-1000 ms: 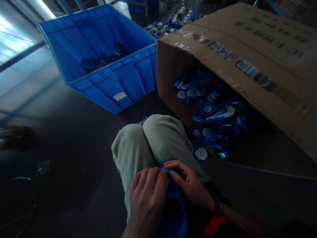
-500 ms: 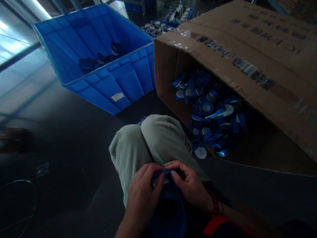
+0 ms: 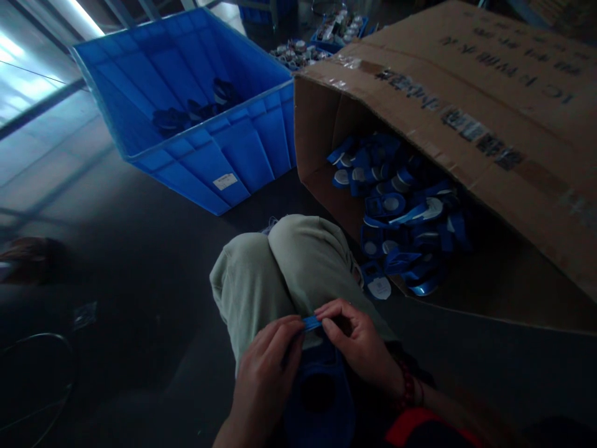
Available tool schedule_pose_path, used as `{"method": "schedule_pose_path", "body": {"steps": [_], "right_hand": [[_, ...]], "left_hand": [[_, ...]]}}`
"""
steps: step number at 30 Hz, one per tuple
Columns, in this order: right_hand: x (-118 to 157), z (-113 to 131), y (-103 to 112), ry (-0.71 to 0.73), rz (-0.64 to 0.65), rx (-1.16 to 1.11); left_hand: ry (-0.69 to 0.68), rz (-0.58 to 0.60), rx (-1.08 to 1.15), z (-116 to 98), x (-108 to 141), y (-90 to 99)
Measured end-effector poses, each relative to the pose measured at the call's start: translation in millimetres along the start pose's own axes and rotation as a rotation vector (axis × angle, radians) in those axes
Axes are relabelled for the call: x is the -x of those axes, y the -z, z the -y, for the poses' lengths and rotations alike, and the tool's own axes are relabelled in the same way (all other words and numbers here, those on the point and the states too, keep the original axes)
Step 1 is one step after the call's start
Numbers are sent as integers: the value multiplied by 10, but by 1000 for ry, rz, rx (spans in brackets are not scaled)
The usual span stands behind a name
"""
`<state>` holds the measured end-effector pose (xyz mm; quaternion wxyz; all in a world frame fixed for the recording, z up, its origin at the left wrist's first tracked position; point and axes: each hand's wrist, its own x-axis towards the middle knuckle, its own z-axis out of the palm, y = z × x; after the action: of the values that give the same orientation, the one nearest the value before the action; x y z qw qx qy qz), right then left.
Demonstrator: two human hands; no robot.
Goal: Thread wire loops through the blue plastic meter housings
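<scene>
On my lap lies a blue plastic casing with a round dark opening near its lower end. My left hand pinches the left side of its top edge between thumb and fingers. At the right side of that same edge, my right hand grips with thumb and fingertips. A lighter blue strip of the edge shows between the two hands. Dim light hides the casing's details.
Ahead-left stands a large blue bin with several dark parts inside. To the right, a cardboard box on its side holds many blue casings, one spilling at its mouth. A small clear packet lies on the floor at left.
The top edge of the casing has tilted, so more of its light blue strip shows between my hands. My left thumb has moved down behind the fingers.
</scene>
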<state>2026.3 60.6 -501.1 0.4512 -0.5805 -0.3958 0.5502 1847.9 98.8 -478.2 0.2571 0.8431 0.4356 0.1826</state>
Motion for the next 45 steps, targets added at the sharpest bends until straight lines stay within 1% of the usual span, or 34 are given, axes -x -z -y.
{"method": "schedule_pose_path", "body": {"steps": [6,9,11,14,15,17,20,22,24,29,33,37,39,43,45], "right_hand": [[1,-2,-14,-20,-3,6],[2,-4,-16,-21,-9,27],[6,-8,-14,-14,-10,44],[10,-19,-13,-9,-16,63],[11,-24,-14,-10,-19,65],[10,-30,-19,-15,-28,62],[9,-25,-31,-18,-38,60],[9,-15,-39,-22,-40,67],[11,-8,-44,-23,-38,71],[16,-16,-41,-27,-39,62],[13,-19,-41,-28,-38,66],[15,-14,-43,-22,-38,77],[18,-13,-45,-14,-39,88],[17,-21,-52,4,-51,93],[12,-26,-56,9,-58,95]], "left_hand": [[66,-51,40,61,96,58],[147,-57,128,70,118,69],[224,-77,195,75,135,63],[304,-104,213,88,181,24],[298,-117,195,94,200,5],[230,-161,115,106,240,-33],[105,-275,-69,103,285,-69],[84,-335,-149,73,299,-72],[116,-375,-168,21,303,-64],[225,-444,-131,-107,307,-66],[280,-523,-120,-117,306,-117],[332,-506,11,-81,282,-151],[429,-462,154,-74,264,-143],[693,-332,527,-88,231,-93],[755,-288,661,-88,221,-71]]}}
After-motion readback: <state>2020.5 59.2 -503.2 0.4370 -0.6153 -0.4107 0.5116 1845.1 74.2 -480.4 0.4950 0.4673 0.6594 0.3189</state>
